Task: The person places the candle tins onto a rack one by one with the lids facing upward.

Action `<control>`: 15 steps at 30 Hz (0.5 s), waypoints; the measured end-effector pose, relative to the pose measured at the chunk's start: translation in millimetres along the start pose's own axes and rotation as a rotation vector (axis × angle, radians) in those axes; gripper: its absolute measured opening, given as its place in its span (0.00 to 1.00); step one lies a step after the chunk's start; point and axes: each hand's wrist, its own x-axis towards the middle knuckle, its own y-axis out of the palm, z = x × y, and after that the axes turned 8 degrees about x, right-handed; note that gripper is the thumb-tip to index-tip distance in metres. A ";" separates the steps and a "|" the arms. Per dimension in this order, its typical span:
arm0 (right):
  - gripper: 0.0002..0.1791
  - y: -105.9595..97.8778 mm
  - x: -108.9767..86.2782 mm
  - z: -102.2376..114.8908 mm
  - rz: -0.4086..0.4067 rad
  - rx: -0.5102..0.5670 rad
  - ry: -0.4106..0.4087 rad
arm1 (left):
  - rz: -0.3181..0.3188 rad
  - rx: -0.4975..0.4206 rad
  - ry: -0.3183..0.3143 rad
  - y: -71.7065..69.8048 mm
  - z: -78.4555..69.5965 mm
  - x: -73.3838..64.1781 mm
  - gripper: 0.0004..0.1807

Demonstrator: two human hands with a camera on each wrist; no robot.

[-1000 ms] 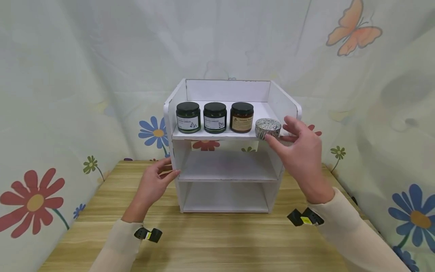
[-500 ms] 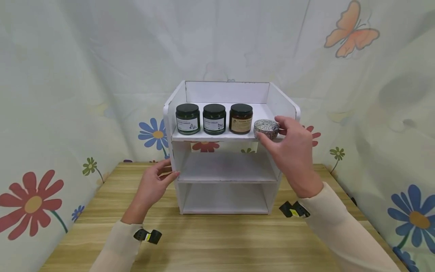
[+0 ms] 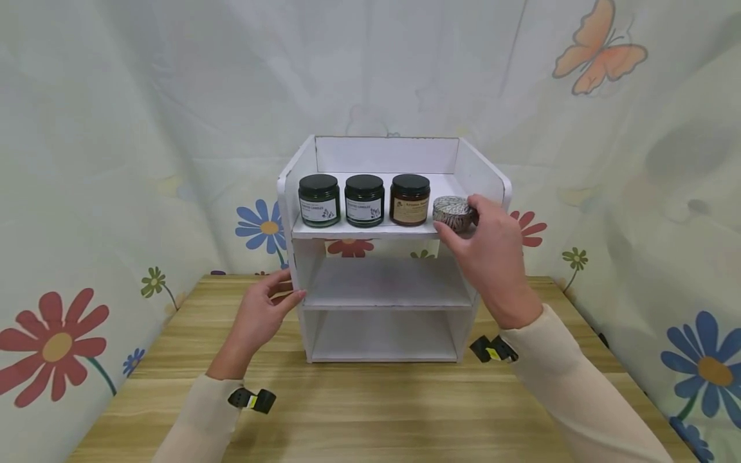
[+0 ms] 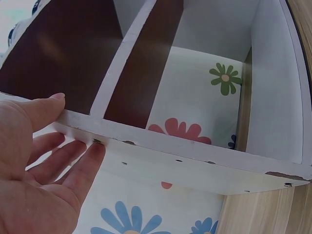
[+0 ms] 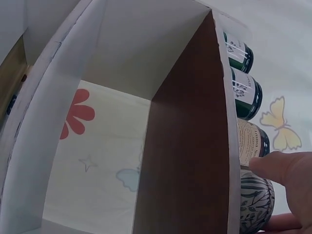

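A white wooden shelf unit (image 3: 382, 235) carries a row of jars on its top board. Two dark green candle jars (image 3: 319, 200) with white labels and black lids stand at the left, then an amber jar (image 3: 410, 200) with a tan label. At the row's right end sits a low round tin (image 3: 453, 213) with a black-and-white leafy pattern. My right hand (image 3: 492, 251) grips this tin between thumb and fingers, near the shelf's front edge. My left hand (image 3: 263, 315) holds the unit's left side panel (image 4: 146, 139), thumb at its front edge and fingers along the outside.
The unit stands on a wood-grain table (image 3: 370, 411), its two lower compartments facing me. Raised side walls (image 3: 483, 170) and a back wall border the top board. A curtain (image 3: 173, 96) printed with flowers and a butterfly hangs behind and on both sides.
My right hand has moved left and its fingers have drawn in around the tin. The tin has shifted slightly back on the top board. My left hand has stayed in place.
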 end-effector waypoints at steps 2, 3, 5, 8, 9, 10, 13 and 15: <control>0.28 0.5 0.1 1.5 0.012 -0.015 0.012 | -0.001 -0.002 0.001 -0.1 -0.1 0.0 0.33; 0.28 0.7 0.3 2.4 0.016 -0.024 0.018 | -0.001 -0.003 0.001 -0.1 -0.2 0.0 0.33; 0.27 0.5 0.9 4.7 0.025 -0.043 0.027 | -0.002 -0.005 0.002 -0.3 -0.4 -0.2 0.32; 0.28 0.2 2.7 7.8 0.042 -0.075 0.042 | -0.004 -0.006 0.003 -0.7 -0.7 -0.5 0.32; 0.28 0.3 3.4 8.5 0.047 -0.083 0.047 | -0.004 -0.007 0.003 -0.7 -0.8 -0.5 0.32; 0.28 0.5 4.1 9.2 0.052 -0.090 0.051 | -0.004 -0.007 0.002 -0.7 -0.7 -0.5 0.32; 0.29 2.3 6.5 9.3 0.051 -0.110 0.054 | -0.001 -0.008 0.001 -0.4 -0.4 -0.2 0.33; 0.29 4.2 8.2 8.2 0.043 -0.121 0.050 | -0.001 -0.007 0.000 -0.1 -0.2 0.1 0.32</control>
